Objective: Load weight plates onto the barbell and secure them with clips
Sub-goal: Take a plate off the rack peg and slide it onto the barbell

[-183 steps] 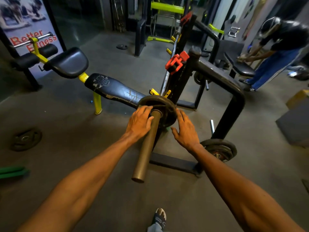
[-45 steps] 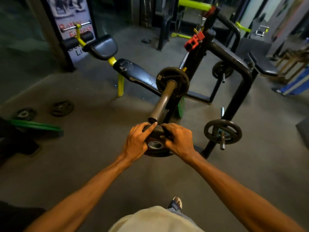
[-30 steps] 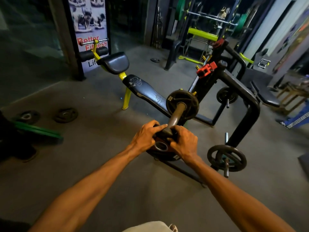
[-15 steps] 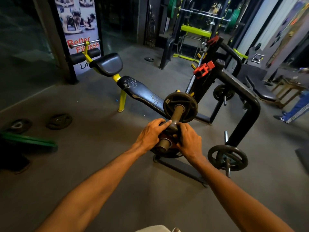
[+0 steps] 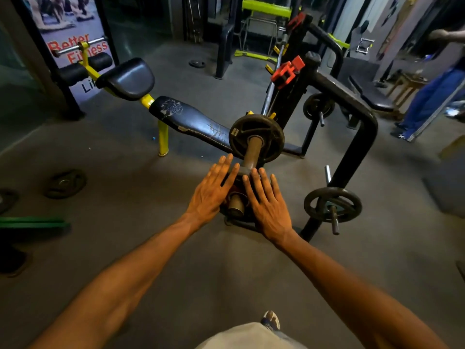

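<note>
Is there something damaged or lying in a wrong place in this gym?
Yes. The black bench pad is scuffed and torn along its surface. Two weight plates lie loose on the floor at left, and another small plate lies farther back, not stored on pegs.

Dim gym light, deep shadows, wide-angle bending at edges, sharp centre

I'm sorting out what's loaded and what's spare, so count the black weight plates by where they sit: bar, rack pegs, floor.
On the barbell sleeve: 2, inner plate, outer plate
On rack pegs: 2, upper peg plate, lower peg plate
On the floor: 3, near floor plate, left-edge plate, far plate
Total: 7
</note>
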{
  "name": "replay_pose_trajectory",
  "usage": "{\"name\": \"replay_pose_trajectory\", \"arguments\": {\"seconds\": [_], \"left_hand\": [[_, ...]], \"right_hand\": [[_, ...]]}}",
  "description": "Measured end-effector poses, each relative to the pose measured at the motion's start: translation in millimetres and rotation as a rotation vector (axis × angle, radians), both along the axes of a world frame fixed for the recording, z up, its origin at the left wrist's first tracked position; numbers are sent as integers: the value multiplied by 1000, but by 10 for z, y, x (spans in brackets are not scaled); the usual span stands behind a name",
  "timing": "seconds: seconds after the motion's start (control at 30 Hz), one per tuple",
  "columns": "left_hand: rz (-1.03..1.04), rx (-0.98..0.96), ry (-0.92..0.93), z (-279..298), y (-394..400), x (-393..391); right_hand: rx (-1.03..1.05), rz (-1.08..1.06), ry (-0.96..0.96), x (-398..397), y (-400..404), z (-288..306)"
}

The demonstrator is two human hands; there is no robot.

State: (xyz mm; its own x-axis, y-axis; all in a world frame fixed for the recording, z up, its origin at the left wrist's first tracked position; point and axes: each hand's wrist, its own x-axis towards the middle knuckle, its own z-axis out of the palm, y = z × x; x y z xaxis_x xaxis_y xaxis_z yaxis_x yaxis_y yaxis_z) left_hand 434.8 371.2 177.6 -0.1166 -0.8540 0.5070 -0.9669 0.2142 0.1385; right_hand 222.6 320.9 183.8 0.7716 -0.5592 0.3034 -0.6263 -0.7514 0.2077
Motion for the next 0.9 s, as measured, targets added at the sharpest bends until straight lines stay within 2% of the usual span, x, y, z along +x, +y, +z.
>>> {"name": "replay_pose_trajectory", "arguments": {"seconds": [0.2,0.33,0.73,0.9], "left_hand": [[24,129,78,76,-233,34],[11,110,59,94,-324,56],[26,116,39,125,-1184,137],[40,97,22,101,-1705,195]], "right_hand": [[9,43,106,2,-383,197],[-49,46,125,20,-596,138],[-39,28,10,154,-1447,-12],[-91,-47,-9,271,-1879,-36]]}}
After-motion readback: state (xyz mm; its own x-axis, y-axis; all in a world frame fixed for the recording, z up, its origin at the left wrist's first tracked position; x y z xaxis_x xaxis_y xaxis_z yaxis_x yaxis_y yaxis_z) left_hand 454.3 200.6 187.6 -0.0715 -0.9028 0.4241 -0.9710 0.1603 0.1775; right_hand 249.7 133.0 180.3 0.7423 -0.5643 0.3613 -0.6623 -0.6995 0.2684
